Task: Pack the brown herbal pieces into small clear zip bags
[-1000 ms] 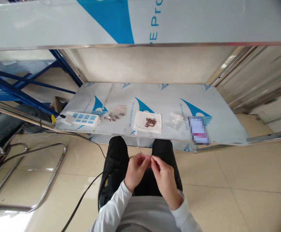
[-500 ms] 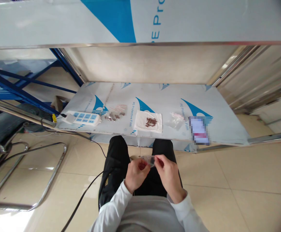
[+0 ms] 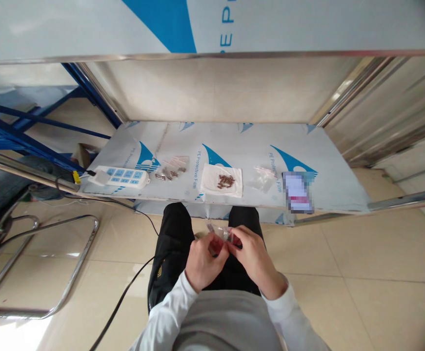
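Observation:
Above my lap, my left hand and my right hand pinch a small clear plastic bag between them. Fingertips of both hands nearly meet at the bag's near edge, and its far end sticks out towards the shelf. Whether anything lies inside it I cannot tell. On the shelf ahead, a white cloth bears a heap of small brown pieces. Left of the cloth lie several clear bags with brown pieces in them. To its right are more clear bags, which look flat.
The film-covered shelf spans the view, under an upper panel. A power strip lies at its left and a pixelated phone at its right. A metal-framed chair stands at left; a black cable runs beside my leg.
My hands have come closer together at the bag, and more of the bag now shows beyond my fingers. The view has shifted slightly; the things on the shelf lie as before.

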Action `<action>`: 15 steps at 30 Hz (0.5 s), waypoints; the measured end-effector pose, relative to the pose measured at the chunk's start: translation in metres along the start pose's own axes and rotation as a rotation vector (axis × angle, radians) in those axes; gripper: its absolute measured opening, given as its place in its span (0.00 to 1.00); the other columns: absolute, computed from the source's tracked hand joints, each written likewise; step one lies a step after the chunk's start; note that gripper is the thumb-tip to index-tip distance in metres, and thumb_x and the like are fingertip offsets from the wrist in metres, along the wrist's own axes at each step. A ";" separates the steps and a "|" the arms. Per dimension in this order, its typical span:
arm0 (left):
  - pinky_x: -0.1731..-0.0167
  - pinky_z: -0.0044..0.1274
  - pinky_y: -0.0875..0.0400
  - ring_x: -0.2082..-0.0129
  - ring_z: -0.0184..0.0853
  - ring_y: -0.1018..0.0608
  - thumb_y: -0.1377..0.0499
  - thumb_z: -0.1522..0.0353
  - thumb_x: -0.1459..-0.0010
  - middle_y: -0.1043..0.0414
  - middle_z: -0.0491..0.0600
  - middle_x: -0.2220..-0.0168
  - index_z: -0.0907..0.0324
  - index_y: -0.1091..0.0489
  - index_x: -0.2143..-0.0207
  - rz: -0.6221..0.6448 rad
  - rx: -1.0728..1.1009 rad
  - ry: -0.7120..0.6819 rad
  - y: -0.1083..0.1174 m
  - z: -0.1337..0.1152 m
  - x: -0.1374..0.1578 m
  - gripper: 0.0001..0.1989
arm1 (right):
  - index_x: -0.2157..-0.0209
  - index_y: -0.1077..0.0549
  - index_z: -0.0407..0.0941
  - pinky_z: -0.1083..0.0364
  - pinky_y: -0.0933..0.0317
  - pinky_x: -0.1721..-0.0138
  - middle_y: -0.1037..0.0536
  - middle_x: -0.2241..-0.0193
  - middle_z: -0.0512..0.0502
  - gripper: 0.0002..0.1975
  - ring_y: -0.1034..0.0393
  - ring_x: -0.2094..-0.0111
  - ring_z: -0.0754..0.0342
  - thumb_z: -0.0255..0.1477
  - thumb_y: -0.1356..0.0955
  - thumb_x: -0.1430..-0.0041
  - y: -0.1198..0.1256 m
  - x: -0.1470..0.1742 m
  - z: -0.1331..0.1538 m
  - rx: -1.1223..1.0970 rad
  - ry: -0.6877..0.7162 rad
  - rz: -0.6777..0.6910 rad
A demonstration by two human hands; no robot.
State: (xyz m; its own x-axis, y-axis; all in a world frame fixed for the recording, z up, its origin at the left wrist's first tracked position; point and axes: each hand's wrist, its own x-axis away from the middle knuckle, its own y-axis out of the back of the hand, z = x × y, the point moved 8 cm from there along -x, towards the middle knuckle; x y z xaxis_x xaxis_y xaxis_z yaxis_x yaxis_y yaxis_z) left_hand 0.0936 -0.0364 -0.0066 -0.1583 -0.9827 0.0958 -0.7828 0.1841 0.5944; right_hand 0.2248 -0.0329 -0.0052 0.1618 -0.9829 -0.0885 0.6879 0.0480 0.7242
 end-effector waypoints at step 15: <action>0.57 0.29 0.30 0.60 0.38 0.23 0.39 0.70 0.47 0.25 0.50 0.61 0.57 0.32 0.53 0.020 -0.207 -0.489 0.004 -0.027 -0.059 0.17 | 0.60 0.23 0.45 0.57 0.31 0.68 0.20 0.67 0.46 0.10 0.26 0.71 0.55 0.32 0.30 0.44 0.036 -0.035 -0.004 -0.330 -0.059 -0.016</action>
State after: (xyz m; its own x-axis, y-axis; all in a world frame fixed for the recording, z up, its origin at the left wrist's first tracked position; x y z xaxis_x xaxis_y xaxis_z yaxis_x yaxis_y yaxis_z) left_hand 0.1160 0.0218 0.0117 -0.4730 -0.8463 -0.2450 -0.6491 0.1467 0.7465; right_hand 0.2469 0.0036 0.0209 0.1150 -0.9920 -0.0512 0.8837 0.0786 0.4614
